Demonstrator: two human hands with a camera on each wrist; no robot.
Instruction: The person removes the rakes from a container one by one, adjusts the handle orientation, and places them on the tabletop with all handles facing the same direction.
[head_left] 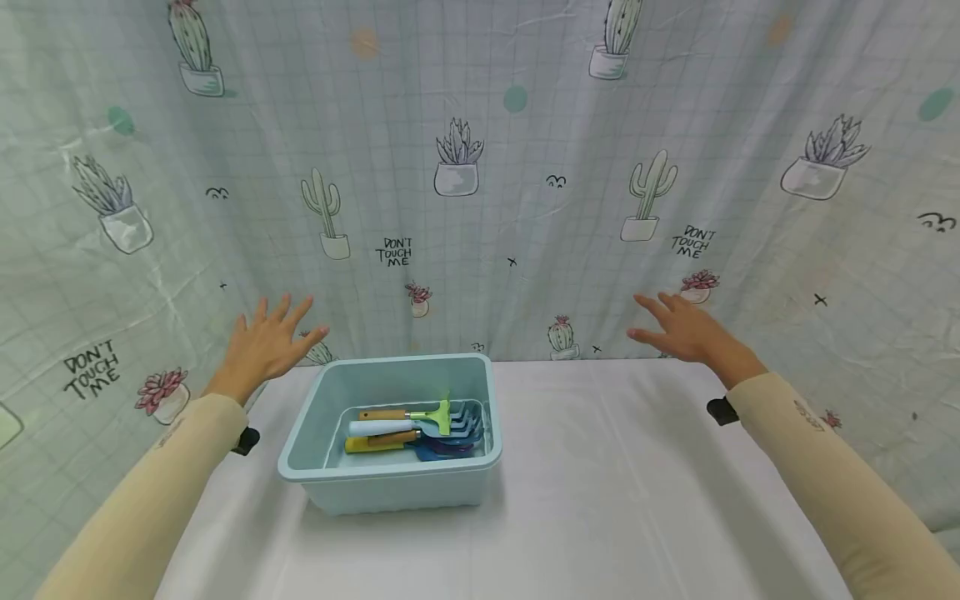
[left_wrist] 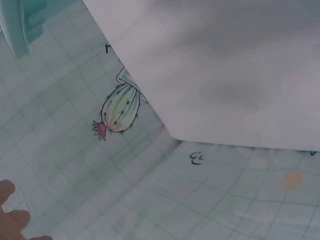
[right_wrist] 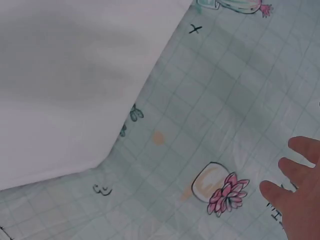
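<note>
Raised above the table's far left corner, my left hand [head_left: 267,346] has its fingers spread and holds nothing. My right hand [head_left: 686,331] is lifted over the far right side, fingers extended, also holding nothing. Nearest the left hand stands a light blue plastic bin [head_left: 390,487]. Inside it lies a pile of small garden tools: a green rake head [head_left: 442,414] with a wooden handle, a blue hand fork [head_left: 465,423] with a pale handle, and a yellow handle [head_left: 367,445] beneath. Fingertips of each hand show at the edge of its own wrist view.
A white table [head_left: 570,483] extends to the right of the bin and in front of it. Behind and at both sides hangs a curtain [head_left: 517,225] printed with cacti and a grid. Dark straps sit under both sleeves' cuffs.
</note>
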